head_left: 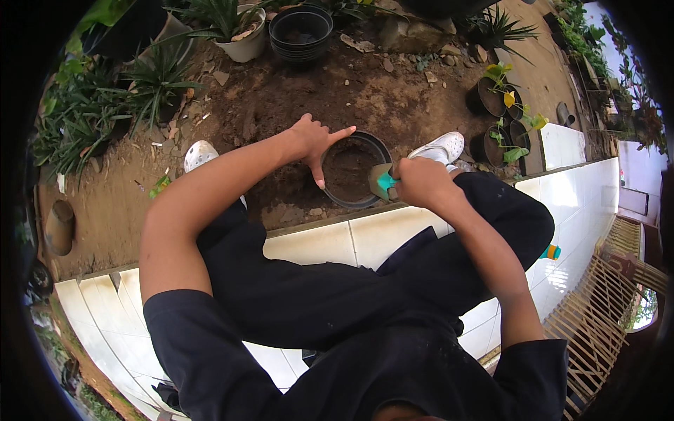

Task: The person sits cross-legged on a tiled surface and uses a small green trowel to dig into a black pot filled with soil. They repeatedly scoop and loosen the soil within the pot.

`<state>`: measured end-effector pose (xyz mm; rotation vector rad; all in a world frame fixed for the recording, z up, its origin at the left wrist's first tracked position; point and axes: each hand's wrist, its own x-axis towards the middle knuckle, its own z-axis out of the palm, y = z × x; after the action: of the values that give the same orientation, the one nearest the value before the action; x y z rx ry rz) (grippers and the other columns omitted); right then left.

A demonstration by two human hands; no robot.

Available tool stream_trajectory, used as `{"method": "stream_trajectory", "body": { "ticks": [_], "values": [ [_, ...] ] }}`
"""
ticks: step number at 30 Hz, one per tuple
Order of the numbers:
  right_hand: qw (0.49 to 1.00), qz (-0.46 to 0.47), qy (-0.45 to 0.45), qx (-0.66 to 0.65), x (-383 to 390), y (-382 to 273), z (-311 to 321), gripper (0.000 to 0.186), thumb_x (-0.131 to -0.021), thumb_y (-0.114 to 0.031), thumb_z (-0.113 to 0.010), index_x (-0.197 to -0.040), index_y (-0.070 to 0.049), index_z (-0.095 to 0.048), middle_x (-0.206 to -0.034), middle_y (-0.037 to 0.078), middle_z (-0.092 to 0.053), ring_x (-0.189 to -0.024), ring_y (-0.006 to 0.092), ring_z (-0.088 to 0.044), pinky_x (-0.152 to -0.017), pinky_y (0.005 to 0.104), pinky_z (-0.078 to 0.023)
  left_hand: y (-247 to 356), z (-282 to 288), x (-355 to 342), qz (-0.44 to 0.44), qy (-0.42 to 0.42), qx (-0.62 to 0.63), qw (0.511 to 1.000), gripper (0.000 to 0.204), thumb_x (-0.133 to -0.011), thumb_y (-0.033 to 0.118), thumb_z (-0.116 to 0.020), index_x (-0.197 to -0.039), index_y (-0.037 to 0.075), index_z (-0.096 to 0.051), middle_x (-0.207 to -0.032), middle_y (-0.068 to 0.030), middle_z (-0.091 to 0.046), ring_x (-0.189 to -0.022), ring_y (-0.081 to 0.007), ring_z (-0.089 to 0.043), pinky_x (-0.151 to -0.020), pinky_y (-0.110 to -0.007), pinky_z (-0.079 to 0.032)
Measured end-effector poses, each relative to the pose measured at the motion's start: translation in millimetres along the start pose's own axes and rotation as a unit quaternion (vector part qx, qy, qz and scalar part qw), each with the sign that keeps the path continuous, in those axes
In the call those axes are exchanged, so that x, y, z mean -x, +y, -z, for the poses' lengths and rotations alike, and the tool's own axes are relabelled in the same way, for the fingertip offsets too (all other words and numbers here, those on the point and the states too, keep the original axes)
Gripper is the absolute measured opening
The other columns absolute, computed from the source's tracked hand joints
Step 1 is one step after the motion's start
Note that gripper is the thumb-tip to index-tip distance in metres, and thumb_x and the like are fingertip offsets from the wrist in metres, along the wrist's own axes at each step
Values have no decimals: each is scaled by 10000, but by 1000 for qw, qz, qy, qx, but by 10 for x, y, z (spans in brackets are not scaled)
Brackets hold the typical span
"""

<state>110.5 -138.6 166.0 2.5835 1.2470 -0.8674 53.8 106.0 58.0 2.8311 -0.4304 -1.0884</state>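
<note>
A round black plant pot [384,146] stands on the soil between my feet, with brown soil [347,168] inside. At its left rim is my left hand [316,146], thumb and index finger stretched wide apart along the edge, the other fingers bent. My right hand [425,184] is closed around a small hand trowel [382,181] at the pot's right side. The trowel's green neck and dirt-covered blade show over the rim; its handle is hidden in my fist.
Stacked black pots [302,35] and a white potted plant [242,42] stand at the back. Several small potted plants [491,98] are to the right, spiky plants [151,88] to the left. A white tiled ledge [309,245] runs beneath my legs. An orange-and-green handle [552,252] shows beside my right knee.
</note>
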Motion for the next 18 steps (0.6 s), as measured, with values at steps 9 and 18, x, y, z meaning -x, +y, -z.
{"method": "stream_trajectory", "body": {
  "ticks": [9, 18],
  "values": [
    [988, -30, -64, -134, 25, 65, 216, 320, -835, -167, -644, -1106, -38, -755, -1036, 218, -739, -981, 368, -719, -893, 445, -554, 0, -63, 79, 5, 2, 5, 1000, 1595, -449, 757, -888, -1650, 231, 21, -1290, -152, -651, -1232, -315, -600, -1001, -472, -385],
    [929, -102, -184, -304, -110, 319, -15, 340, -869, -155, -553, -1119, -32, -747, -814, 141, -737, -630, 230, -685, -597, 367, -537, 23, 44, 27, 1, 9, -22, 1000, 1602, -435, 752, -893, -1651, 233, 12, -1303, -155, -643, -1246, -309, -593, -1001, -466, -385]
  ]
}}
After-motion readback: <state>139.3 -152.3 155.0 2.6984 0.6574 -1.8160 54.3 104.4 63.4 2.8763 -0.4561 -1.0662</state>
